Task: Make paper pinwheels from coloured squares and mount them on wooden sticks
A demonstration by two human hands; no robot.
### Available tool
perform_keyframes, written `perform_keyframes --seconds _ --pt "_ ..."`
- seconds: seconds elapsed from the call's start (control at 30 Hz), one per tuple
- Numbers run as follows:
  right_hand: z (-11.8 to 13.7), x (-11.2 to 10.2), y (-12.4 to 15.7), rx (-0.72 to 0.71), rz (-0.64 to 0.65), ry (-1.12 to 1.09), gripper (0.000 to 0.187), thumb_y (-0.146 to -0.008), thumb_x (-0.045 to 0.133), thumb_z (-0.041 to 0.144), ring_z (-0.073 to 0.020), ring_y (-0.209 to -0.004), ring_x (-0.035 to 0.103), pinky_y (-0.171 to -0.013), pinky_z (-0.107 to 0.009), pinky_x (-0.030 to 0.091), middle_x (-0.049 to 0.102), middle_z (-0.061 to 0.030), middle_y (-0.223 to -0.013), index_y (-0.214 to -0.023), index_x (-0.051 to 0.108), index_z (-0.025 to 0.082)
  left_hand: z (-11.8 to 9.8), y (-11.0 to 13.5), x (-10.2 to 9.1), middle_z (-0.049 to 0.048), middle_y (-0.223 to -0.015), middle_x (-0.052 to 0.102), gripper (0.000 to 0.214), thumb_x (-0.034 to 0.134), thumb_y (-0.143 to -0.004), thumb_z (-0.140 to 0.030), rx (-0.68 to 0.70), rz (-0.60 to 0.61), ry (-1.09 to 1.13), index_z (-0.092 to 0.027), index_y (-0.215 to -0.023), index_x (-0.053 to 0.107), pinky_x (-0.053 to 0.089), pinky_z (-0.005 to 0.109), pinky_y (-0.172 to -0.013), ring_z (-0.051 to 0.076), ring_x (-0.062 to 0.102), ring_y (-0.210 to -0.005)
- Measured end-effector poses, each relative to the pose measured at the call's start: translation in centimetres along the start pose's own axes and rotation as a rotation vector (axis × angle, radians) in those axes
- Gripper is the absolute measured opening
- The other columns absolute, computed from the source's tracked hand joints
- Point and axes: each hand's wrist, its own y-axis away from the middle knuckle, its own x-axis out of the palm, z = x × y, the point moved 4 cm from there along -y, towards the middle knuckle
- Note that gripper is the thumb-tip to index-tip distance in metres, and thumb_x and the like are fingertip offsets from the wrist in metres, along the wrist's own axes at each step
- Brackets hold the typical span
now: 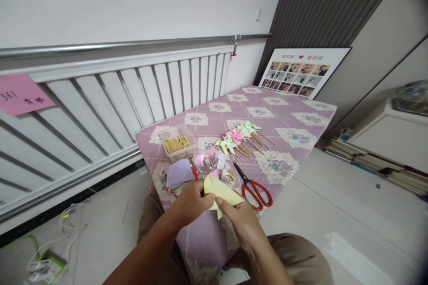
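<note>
Both my hands hold a pale yellow paper piece (219,190) over the near end of a low table. My left hand (190,200) pinches its left edge with closed fingers. My right hand (239,218) grips its lower right side, thumb on top. The paper is folded with a point hanging down between the hands. Just beyond it lie red-handled scissors (256,189), a stack of purple paper squares (179,173) and a small clear container of metal pins (207,161).
The table wears a purple quilted floral cover (294,120). A clear box of wooden sticks (176,144) and a row of finished paper pinwheels (239,138) lie mid-table. A photo board (302,71) leans at the far end. Books (368,160) are stacked on the floor at right, cables (70,227) at left.
</note>
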Motion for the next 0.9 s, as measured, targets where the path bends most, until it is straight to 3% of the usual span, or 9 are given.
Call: perform_keyframes --seconds 0.3,0.4,0.5,0.6,0.67,0.8,0.9 --pt "-1.2 -0.7 -0.2 -0.033 -0.119 0.08 0.026 -0.065 0.076 0.036 -0.028 -0.075 0.07 -0.063 -0.034 0.054 0.076 -0.0067 -0.075 -0.083 0.075 0.017 -0.5 -0.3 0.1 -0.0011 -0.063 0.056 0.013 0.05 -0.071 -0.021 -0.003 0.084 -0.027 -0.014 -0.069 0.061 0.034 0.023 -0.055 0.011 0.044 -0.057" --pt "-2.1 -0.7 -0.5 0.002 -0.128 -0.005 0.028 -0.067 0.075 0.037 -0.0279 -0.075 0.071 -0.064 -0.034 0.055 0.077 -0.0078 -0.079 -0.084 0.074 0.015 0.3 -0.4 -0.1 -0.001 -0.066 0.056 0.013 0.055 -0.073 -0.025 -0.041 0.047 0.137 -0.014 -0.075 0.061 0.035 0.022 -0.056 0.012 0.047 -0.06" --pt "-2.4 -0.8 -0.9 -0.002 -0.17 -0.134 0.03 -0.066 0.075 0.036 -0.0269 -0.08 0.071 -0.071 -0.034 0.055 0.076 -0.009 -0.092 -0.088 0.073 0.015 2.1 0.0 -0.1 0.0008 -0.08 0.06 0.027 0.058 -0.075 -0.033 -0.067 -0.09 0.44 -0.016 -0.096 0.058 0.038 0.023 -0.062 0.012 0.052 -0.068" --pt "-2.5 -0.9 -1.2 -0.016 -0.235 -0.207 0.034 -0.064 0.077 0.034 -0.0273 -0.086 0.07 -0.074 -0.035 0.055 0.075 -0.0102 -0.098 -0.091 0.072 0.014 4.2 0.9 1.3 0.0005 -0.085 0.061 0.036 0.065 -0.072 -0.036 -0.098 -0.162 0.626 -0.019 -0.103 0.056 0.039 0.022 -0.062 0.011 0.052 -0.068" --pt "-2.7 -0.8 -1.3 -0.022 -0.255 -0.229 0.035 -0.065 0.077 0.034 -0.0272 -0.087 0.07 -0.075 -0.035 0.055 0.074 -0.0102 -0.099 -0.094 0.072 0.014 4.8 1.4 2.8 0.0004 -0.076 0.061 0.027 0.068 -0.071 -0.032 -0.077 -0.112 0.634 -0.017 -0.091 0.059 0.041 0.023 -0.066 0.012 0.054 -0.07" --pt "-2.8 -0.3 -1.3 -0.062 -0.239 -0.269 0.04 -0.068 0.074 0.034 -0.0267 -0.097 0.067 -0.083 -0.035 0.053 0.073 -0.0093 -0.105 -0.103 0.07 0.015 4.1 1.6 4.5 0.0086 -0.1 0.067 0.037 0.07 -0.068 -0.023 0.006 -0.106 0.701 -0.017 -0.103 0.061 0.042 0.031 -0.089 0.02 0.06 -0.093" --pt "-3.0 0.1 -1.2 -0.055 -0.238 -0.279 0.04 -0.069 0.075 0.033 -0.026 -0.099 0.066 -0.085 -0.035 0.052 0.073 -0.009 -0.106 -0.105 0.069 0.015 3.7 1.1 4.6 0.0113 -0.108 0.068 0.039 0.07 -0.066 -0.023 -0.063 -0.2 0.663 -0.016 -0.104 0.062 0.044 0.033 -0.09 0.023 0.062 -0.098"
